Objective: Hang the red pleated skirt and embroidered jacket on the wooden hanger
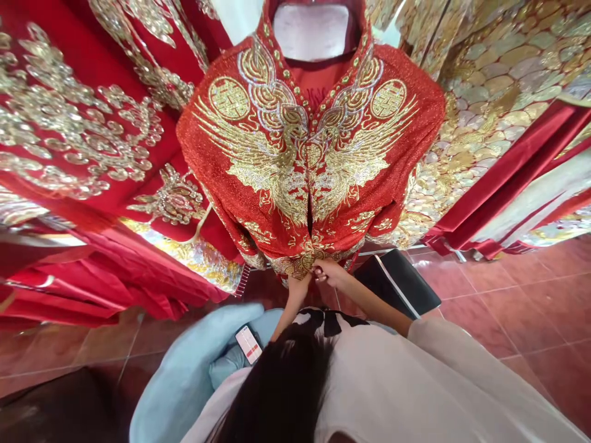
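Observation:
A red jacket with heavy gold and silver embroidery hangs on a white mannequin torso straight in front of me. Its front opening is parted a little near the bottom. My left hand and my right hand meet at the jacket's lower hem, at the foot of the opening. The fingers of both are pinched on the hem's edges. My long dark hair and white top fill the bottom of the view.
More red and gold embroidered garments hang at the left, and gold scale-patterned ones at the right. A black case lies on the red tiled floor. A phone rests on a light blue garment by my lap.

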Available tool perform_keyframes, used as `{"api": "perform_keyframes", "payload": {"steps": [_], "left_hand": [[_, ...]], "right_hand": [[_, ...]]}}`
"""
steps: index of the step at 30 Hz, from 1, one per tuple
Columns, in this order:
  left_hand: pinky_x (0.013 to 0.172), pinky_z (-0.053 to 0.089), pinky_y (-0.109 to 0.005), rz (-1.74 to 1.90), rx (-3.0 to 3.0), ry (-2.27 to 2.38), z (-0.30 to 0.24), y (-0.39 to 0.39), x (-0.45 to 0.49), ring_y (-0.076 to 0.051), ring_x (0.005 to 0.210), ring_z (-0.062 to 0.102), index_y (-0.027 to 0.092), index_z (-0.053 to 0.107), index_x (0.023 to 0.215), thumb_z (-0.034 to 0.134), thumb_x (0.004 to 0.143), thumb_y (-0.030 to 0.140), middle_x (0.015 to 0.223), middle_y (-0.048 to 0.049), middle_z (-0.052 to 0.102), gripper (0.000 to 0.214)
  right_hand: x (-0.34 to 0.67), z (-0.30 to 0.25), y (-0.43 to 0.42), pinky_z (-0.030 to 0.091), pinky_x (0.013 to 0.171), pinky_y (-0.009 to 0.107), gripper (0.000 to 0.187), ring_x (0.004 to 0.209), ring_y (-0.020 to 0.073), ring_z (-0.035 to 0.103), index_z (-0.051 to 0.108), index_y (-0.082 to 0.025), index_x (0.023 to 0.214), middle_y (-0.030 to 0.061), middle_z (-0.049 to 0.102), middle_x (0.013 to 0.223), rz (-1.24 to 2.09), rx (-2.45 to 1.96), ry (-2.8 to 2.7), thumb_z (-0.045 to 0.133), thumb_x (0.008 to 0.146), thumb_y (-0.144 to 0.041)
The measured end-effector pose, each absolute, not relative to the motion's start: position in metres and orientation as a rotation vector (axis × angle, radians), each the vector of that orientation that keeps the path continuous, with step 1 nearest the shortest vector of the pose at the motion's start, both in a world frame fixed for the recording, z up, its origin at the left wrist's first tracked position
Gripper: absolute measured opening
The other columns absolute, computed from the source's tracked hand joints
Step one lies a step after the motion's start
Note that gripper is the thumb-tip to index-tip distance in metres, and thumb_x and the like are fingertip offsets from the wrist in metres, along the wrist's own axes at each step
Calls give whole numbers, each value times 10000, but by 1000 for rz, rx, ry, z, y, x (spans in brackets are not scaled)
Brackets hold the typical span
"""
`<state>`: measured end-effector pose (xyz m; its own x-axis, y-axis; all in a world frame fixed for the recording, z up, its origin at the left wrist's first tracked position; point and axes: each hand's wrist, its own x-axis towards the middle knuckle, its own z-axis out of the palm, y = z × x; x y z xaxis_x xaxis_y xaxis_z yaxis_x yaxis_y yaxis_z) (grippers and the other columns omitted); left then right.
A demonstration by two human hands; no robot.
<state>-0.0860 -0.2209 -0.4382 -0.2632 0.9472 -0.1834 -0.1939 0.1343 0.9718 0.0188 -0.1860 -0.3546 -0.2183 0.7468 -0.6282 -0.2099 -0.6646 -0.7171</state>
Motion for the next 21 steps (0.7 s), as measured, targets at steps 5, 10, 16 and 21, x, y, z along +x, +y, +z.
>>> {"api": "perform_keyframes", "payload": {"steps": [5,10,16,21], "left_hand": [[893,450,-385,1342,811,1317,-452,-224,-81,-227,881,624,137,630,867,754,541,233,888,-86,665,362],[913,455,-419,1346,808,1304,-464,-212,-79,-246,951,618,151,621,821,773,555,268,884,-84,668,328],[867,497,-410,1383,795,1287,-467,-194,-84,-230,920,627,136,616,876,784,564,337,881,-79,666,408],[845,513,-385,1389,793,1286,-460,-184,-86,-223,886,634,113,618,891,779,579,387,914,-95,666,446]], "right_hand": [[32,-299,-160,131,337,142,160,341,9,215,465,-144,512,-77,335,378,1774,-1280,-715,507,664,-117],[34,-245,-127,152,342,136,210,365,9,200,507,-119,580,-59,358,421,1871,-1247,-744,456,780,-86],[30,-142,-93,193,420,85,254,404,-32,249,469,-103,648,-57,377,527,1899,-1236,-843,345,855,-23],[30,-73,-92,232,427,59,168,404,-37,257,473,-110,726,-74,346,553,1770,-973,-959,400,877,-108]]}}
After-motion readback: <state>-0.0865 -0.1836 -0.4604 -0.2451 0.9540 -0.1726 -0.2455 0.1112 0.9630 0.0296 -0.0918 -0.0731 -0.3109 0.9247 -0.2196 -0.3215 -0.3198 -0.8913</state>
